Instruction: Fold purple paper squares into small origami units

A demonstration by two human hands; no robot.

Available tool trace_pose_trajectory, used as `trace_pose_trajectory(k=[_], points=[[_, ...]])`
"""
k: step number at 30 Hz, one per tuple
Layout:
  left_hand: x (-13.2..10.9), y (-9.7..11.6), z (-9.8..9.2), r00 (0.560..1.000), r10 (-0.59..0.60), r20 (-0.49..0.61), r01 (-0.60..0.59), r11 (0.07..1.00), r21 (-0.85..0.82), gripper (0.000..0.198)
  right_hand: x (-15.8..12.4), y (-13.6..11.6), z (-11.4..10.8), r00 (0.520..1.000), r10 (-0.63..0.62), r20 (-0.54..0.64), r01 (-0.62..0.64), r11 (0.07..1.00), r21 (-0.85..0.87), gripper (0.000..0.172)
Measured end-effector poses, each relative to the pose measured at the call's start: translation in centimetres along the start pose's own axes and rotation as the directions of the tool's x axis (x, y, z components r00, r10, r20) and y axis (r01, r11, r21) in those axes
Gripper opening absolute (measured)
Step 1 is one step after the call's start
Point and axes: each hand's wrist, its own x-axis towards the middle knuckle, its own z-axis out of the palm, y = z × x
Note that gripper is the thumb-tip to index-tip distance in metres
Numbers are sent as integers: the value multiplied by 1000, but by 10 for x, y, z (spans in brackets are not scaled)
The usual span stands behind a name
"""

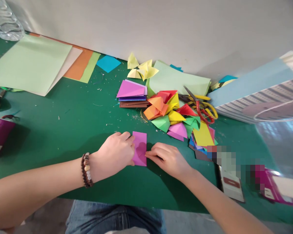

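A purple sheet of paper (140,144), folded into an upright rectangle, lies on the green table between my two hands. My left hand (117,149), with beaded bracelets at the wrist, has its curled fingers on the paper's left edge. On the opposite edge, my right hand (169,160) pinches the paper between thumb and fingertips. Just beyond my hands sit a stack of coloured paper (132,89) and a heap of folded paper pieces (171,112) in orange, red, yellow, green and pink.
Red-handled scissors (197,105) lie against the heap, near a striped paper bag (256,94). Large pale green sheets (31,61) cover the back left. A phone (230,185) rests at the right, beside a magenta box (274,188). Another magenta box (0,135) stands at the left.
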Motion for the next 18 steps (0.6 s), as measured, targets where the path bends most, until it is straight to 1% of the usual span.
trace_pose_trajectory(k=[3, 7, 9, 11, 12, 14, 15, 16, 18], points=[[0, 0, -2, 1000, -2, 8, 2, 1000, -3, 39, -6, -7, 1, 1000, -11, 17, 11, 1000, -12, 20], [1, -1, -3, 1000, -7, 22, 8, 1000, -19, 35, -15, -14, 4, 999, -44, 0, 44, 999, 3, 19], [1, -1, -3, 999, -11, 30, 11, 1000, -22, 36, -18, -18, 5, 999, -46, -11, 46, 999, 27, 18], [1, -1, -3, 999, -12, 32, 13, 1000, -23, 38, -20, -22, 5, 1000, -16, -10, 17, 996, 86, 15], [1, -1, -3, 999, -14, 30, 15, 1000, -24, 39, -20, -24, 4, 1000, 19, -16, -17, 992, 128, 12], [1, -1, -2, 1000, -17, 21, 17, 1000, -26, 40, -21, -29, 1, 988, 152, -31, -142, 967, 211, 3], [1, -1, -2, 1000, -17, 16, 17, 1000, -26, 40, -21, -31, 0, 971, 237, -34, -222, 945, 241, 3], [1, -1, -1, 1000, -16, 13, 16, 1000, -26, 40, -22, -34, 0, 947, 320, -30, -302, 917, 262, 6], [0, -1, -1, 1000, -17, 11, 17, 999, -27, 40, -22, -37, 0, 899, 437, -4, -417, 861, 292, 9]])
